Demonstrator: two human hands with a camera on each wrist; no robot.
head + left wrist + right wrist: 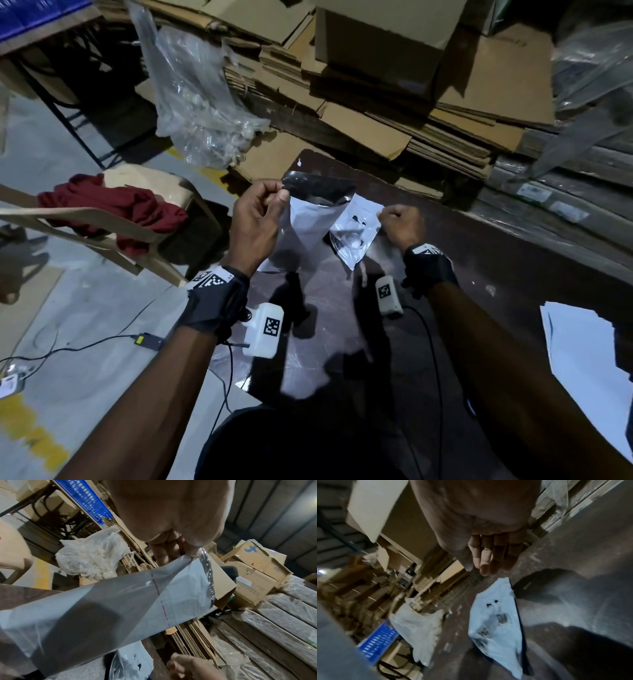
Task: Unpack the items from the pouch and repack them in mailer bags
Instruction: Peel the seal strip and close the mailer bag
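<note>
My left hand [279,193] pinches the top edge of a white mailer bag [305,233] and holds it up above the dark table [479,274]. The bag's flap shows a glossy black inner side. In the left wrist view the mailer bag [120,608] stretches down from my left fingers [171,547], with a red dashed line across it. My right hand [383,216] pinches the upper corner of a small pale plastic pouch [352,233] just right of the mailer's mouth. In the blurred right wrist view the pouch [498,622] hangs below my fingertips [486,563], with dark items showing through it.
More white mailer bags [582,359] lie at the table's right edge. Stacks of flattened cardboard [376,102] and a crumpled clear plastic bag [198,113] stand behind the table. A beige chair [68,212] with a red cloth [113,205] is to the left. Cables trail across the floor.
</note>
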